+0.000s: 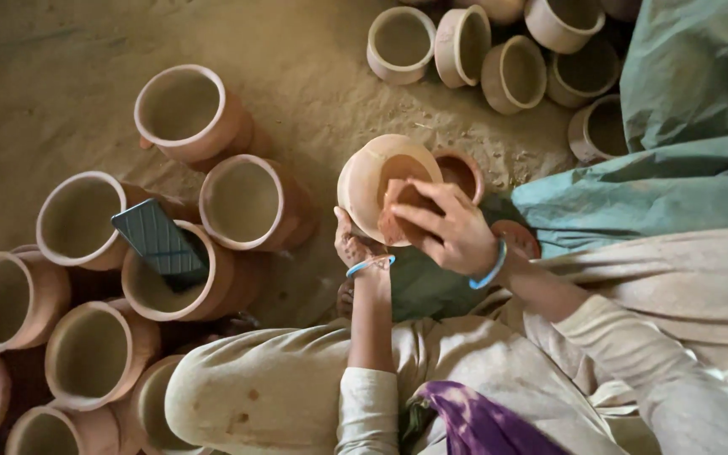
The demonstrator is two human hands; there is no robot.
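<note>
A round pale clay pot (374, 173) is tilted on its side in front of my lap. My left hand (350, 246) supports it from below, fingers under its wall. My right hand (448, 227) presses a reddish-brown pad or cloth (408, 197) against the pot's mouth area, fingers closed over it. Both wrists wear blue bangles. A small bowl of red-brown slip (460, 173) sits just behind the pot.
Several open clay pots (238, 202) with pale rims stand at the left on the sandy floor (313, 76); a dark flat rectangular object (158, 241) rests across one. More pots (511, 72) lie at the top. A grey-green sheet (684, 126) covers the right.
</note>
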